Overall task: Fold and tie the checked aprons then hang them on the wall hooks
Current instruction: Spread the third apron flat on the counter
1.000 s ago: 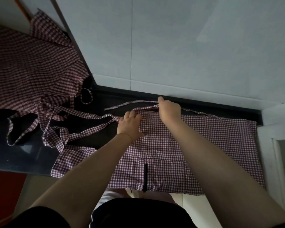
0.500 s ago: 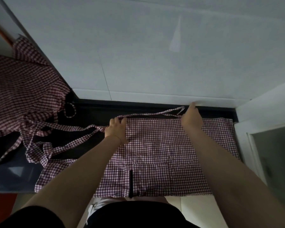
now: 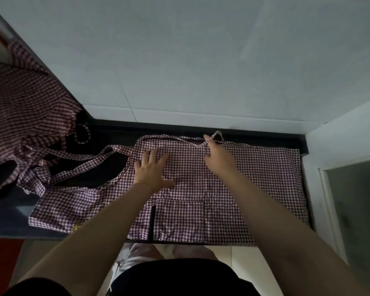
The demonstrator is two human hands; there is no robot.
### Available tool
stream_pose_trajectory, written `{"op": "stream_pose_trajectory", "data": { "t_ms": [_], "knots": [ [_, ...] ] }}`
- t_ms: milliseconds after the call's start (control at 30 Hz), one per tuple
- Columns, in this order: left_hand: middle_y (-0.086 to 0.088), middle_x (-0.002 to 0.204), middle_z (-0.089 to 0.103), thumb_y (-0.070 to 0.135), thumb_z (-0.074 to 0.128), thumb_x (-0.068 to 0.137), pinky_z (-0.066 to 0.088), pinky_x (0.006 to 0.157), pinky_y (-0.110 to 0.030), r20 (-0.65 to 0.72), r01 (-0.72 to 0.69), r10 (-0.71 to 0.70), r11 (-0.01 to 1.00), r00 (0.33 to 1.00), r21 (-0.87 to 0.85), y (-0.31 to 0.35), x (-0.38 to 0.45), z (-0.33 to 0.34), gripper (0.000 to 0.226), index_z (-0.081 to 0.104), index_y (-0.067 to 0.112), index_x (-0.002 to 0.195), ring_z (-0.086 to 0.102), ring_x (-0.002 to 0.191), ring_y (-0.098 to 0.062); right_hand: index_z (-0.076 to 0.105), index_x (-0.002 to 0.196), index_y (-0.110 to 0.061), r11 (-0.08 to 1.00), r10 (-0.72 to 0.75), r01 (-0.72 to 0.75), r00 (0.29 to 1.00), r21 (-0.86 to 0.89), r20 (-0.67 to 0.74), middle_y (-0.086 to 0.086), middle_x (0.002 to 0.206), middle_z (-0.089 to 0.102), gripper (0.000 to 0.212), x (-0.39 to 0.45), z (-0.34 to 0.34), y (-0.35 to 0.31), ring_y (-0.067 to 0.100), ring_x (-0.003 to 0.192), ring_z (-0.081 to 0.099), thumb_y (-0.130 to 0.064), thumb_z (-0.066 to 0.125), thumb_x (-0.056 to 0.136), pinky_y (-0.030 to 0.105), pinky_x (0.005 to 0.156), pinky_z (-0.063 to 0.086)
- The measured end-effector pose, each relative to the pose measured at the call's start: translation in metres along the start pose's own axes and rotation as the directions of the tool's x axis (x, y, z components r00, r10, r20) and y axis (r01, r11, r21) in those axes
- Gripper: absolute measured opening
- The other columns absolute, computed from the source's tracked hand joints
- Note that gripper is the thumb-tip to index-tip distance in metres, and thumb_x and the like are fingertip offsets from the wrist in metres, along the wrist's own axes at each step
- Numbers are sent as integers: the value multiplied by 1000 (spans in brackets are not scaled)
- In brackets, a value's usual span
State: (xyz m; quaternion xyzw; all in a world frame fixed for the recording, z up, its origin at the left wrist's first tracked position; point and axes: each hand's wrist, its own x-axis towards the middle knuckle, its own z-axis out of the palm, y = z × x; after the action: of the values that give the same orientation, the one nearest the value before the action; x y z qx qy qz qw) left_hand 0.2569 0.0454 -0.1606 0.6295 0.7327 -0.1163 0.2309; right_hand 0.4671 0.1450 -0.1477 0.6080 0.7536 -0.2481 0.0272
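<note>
head camera, looking down: a red and white checked cotton apron (image 3: 233,189) lies spread flat on a dark glossy counter (image 3: 13,210) that runs along a pale grey tiled wall (image 3: 179,60). the apron's near edge reaches the front edge of the counter, and a patch pocket sits on its lower middle. the person's left hand (image 3: 153,170) rests flat on the cloth near its upper left part, fingers straight and spread, gripping nothing. the right hand (image 3: 219,157) is at the apron's far edge, fingers curled and pinching a thin checked strap (image 3: 219,135), which rises in a small loop just above the fingertips. long checked ties (image 3: 73,165) trail from the apron's left side across the counter. a second checked apron (image 3: 24,107) lies rumpled at the far left, partly against the wall corner, with its ties tangled near the first apron's.
</note>
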Motion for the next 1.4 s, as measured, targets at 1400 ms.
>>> {"op": "stream_pose_trajectory", "data": {
  "t_ms": [1400],
  "knots": [
    [-2,166,10,55,24,98,4,121,-58,-285,-265,257,964,923,10,-10,-105,118,63,19,31,156,2,153,-31,38,151,-10,985,-151,115,932,-128,-330,12,159,33,53,-171,147,-32,26,150,23,-32,34,103,49,121,19]
  ]
}}
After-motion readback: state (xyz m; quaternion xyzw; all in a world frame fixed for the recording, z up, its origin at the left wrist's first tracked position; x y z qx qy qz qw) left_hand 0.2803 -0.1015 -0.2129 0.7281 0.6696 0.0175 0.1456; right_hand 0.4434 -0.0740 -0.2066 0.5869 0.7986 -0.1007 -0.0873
